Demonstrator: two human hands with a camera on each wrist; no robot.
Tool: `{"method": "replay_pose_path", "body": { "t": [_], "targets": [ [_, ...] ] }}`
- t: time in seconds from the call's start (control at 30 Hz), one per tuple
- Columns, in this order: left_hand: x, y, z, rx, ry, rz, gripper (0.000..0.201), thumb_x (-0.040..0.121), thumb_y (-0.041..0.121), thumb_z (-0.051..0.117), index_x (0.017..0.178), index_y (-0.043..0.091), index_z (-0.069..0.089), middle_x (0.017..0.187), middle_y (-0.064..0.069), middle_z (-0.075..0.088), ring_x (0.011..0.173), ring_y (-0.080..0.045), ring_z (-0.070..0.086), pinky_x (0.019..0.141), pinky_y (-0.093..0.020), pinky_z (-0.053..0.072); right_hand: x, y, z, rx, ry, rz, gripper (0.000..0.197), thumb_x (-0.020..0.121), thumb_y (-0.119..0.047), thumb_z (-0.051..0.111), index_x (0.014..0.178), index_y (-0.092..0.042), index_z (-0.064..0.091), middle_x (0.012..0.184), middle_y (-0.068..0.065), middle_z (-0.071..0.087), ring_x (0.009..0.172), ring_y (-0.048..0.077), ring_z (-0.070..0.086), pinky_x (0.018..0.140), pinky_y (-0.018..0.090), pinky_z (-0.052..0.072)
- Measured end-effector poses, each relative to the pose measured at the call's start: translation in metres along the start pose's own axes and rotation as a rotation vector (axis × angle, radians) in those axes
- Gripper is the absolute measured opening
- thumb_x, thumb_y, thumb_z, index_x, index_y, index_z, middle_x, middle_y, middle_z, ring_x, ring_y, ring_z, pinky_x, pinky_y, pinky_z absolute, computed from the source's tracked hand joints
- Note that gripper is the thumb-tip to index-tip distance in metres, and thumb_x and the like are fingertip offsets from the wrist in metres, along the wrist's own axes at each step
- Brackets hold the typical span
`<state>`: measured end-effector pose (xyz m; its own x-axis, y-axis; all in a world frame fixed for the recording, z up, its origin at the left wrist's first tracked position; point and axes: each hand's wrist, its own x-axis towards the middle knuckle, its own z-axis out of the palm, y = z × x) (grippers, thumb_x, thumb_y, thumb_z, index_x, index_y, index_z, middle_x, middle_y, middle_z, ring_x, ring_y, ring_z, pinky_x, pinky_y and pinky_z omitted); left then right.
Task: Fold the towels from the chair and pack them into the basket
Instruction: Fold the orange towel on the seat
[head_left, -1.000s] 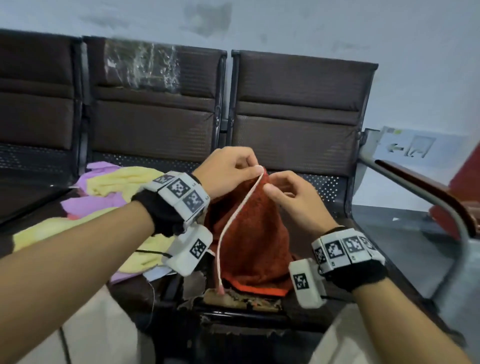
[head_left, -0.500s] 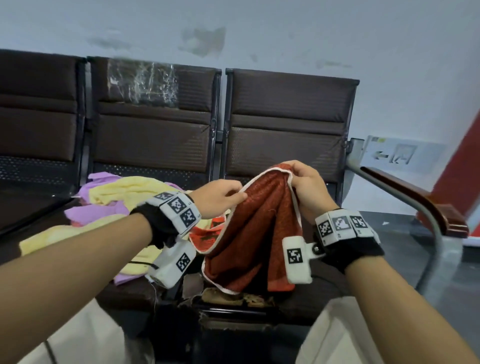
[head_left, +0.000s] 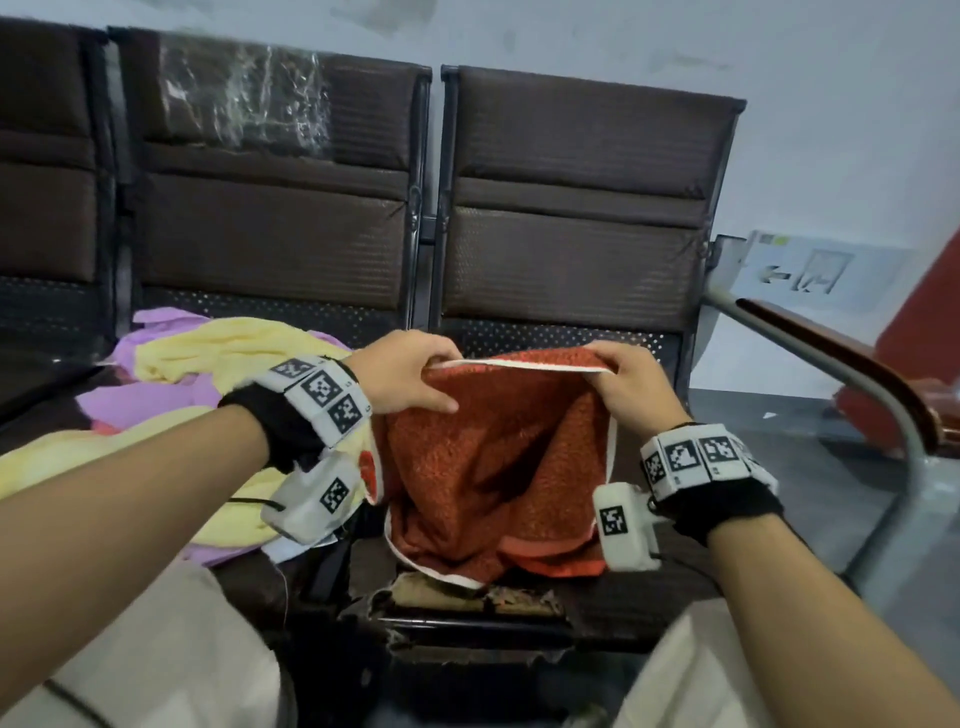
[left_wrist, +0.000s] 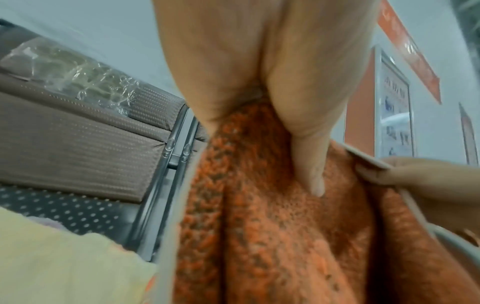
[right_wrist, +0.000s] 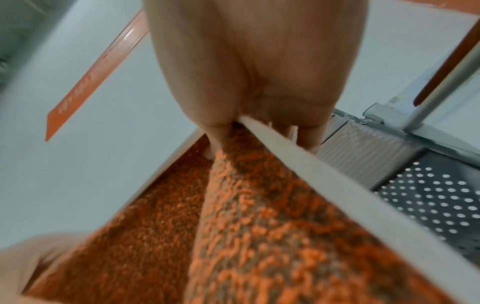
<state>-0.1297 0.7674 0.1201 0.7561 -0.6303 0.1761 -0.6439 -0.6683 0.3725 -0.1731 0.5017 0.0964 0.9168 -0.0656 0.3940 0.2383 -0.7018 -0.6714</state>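
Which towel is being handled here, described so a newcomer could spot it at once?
Start at the row of dark brown chairs against the pale wall; above the rightmost seat, the left hand and right hand hold one towel up by its top edge. It is the rust-orange towel with white piping, unlike the yellow and lilac towels heaped on the next seat.

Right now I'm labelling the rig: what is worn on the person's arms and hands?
Both hands, left hand and right hand, are bare, as are the forearms. Each wrist has a black band topped by white blocks with black square markers, plus a white camera box below; a thin black cable runs from the left one.
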Motion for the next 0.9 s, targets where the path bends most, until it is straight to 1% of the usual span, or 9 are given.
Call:
{"method": "replay_pose_path", "body": {
  "t": [0.1, 0.17, 0.3, 0.4, 0.5, 0.57, 0.73, 0.83, 0.9],
  "targets": [
    [0.004, -0.021, 0.019, 0.086, -0.163, -0.044, 0.017, 0.083, 0.031, 0.069, 0.080, 0.015, 0.063, 0.083, 0.000, 0.065, 0.081, -0.017, 0.059, 0.073, -0.027, 0.044, 0.008, 0.014, 0.004, 0.107, 0.067, 0.121, 0.018, 0.086, -0.009, 0.060, 0.087, -0.019, 0.075, 0.085, -0.003, 0.071, 0.088, 0.013, 0.063, 0.083, 0.031, 0.047],
    [0.004, -0.035, 0.032, 0.049, -0.179, -0.093, 0.022, 0.088, 0.032, 0.063, 0.069, 0.025, 0.055, 0.071, 0.007, 0.058, 0.072, -0.013, 0.054, 0.062, -0.017, 0.038, 0.017, 0.021, 0.001, 0.307, 0.213, 0.221, 0.017, 0.084, -0.006, 0.060, 0.087, -0.010, 0.075, 0.084, 0.004, 0.071, 0.083, 0.015, 0.061, 0.080, 0.034, 0.048],
    [0.003, -0.060, 0.050, -0.113, -0.235, -0.199, 0.026, 0.095, 0.031, 0.051, 0.074, 0.017, 0.059, 0.071, 0.003, 0.057, 0.071, -0.015, 0.051, 0.066, -0.026, 0.038, 0.029, 0.038, 0.000, 0.483, 0.365, 0.338, 0.018, 0.084, -0.012, 0.064, 0.097, -0.003, 0.074, 0.079, 0.000, 0.072, 0.077, 0.013, 0.063, 0.075, 0.029, 0.052],
    [0.016, -0.060, 0.051, -0.257, -0.064, -0.183, 0.025, 0.096, 0.024, 0.050, 0.088, 0.007, 0.065, 0.085, -0.008, 0.065, 0.079, -0.017, 0.056, 0.079, -0.033, 0.044, 0.029, 0.049, 0.014, 0.246, 0.192, 0.302, 0.015, 0.087, -0.023, 0.065, 0.092, -0.013, 0.074, 0.089, 0.006, 0.073, 0.086, 0.018, 0.065, 0.087, 0.038, 0.051],
    [0.030, -0.049, 0.054, -0.385, 0.141, -0.142, 0.023, 0.094, 0.021, 0.053, 0.073, 0.017, 0.060, 0.071, 0.004, 0.058, 0.070, -0.010, 0.053, 0.065, -0.017, 0.039, 0.022, 0.060, 0.024, -0.019, -0.103, 0.301, 0.018, 0.083, -0.032, 0.070, 0.093, -0.018, 0.070, 0.090, 0.004, 0.072, 0.086, 0.019, 0.065, 0.084, 0.035, 0.050],
    [0.035, -0.045, 0.062, -0.467, 0.173, -0.186, 0.020, 0.091, 0.021, 0.058, 0.071, 0.019, 0.058, 0.068, 0.006, 0.057, 0.065, -0.005, 0.051, 0.063, -0.016, 0.038, 0.013, 0.067, 0.028, -0.105, -0.272, 0.352, 0.024, 0.078, -0.037, 0.076, 0.092, -0.021, 0.064, 0.087, -0.001, 0.069, 0.084, 0.017, 0.064, 0.080, 0.032, 0.049],
    [0.030, -0.054, 0.083, -0.516, 0.033, -0.227, 0.016, 0.078, 0.020, 0.075, 0.084, 0.009, 0.065, 0.083, -0.014, 0.067, 0.076, -0.019, 0.059, 0.075, -0.034, 0.047, -0.009, 0.083, 0.020, -0.297, -0.474, 0.501, 0.030, 0.075, -0.040, 0.078, 0.087, -0.017, 0.064, 0.078, -0.001, 0.066, 0.077, 0.020, 0.063, 0.068, 0.032, 0.051],
    [0.023, -0.066, 0.086, -0.377, -0.140, -0.250, 0.019, 0.075, 0.030, 0.077, 0.080, 0.014, 0.067, 0.075, -0.001, 0.064, 0.073, -0.014, 0.057, 0.070, -0.026, 0.045, -0.019, 0.088, 0.018, -0.395, -0.549, 0.616, 0.034, 0.076, -0.038, 0.078, 0.094, -0.012, 0.067, 0.090, 0.005, 0.070, 0.086, 0.022, 0.066, 0.081, 0.035, 0.054],
    [0.018, -0.073, 0.085, -0.271, -0.250, -0.270, 0.024, 0.079, 0.034, 0.072, 0.066, 0.018, 0.060, 0.064, 0.004, 0.053, 0.067, -0.012, 0.049, 0.061, -0.023, 0.037, -0.026, 0.087, 0.022, -0.490, -0.616, 0.631, 0.027, 0.080, -0.035, 0.074, 0.084, -0.010, 0.065, 0.082, 0.004, 0.067, 0.075, 0.018, 0.063, 0.072, 0.029, 0.051]
  ]
}}
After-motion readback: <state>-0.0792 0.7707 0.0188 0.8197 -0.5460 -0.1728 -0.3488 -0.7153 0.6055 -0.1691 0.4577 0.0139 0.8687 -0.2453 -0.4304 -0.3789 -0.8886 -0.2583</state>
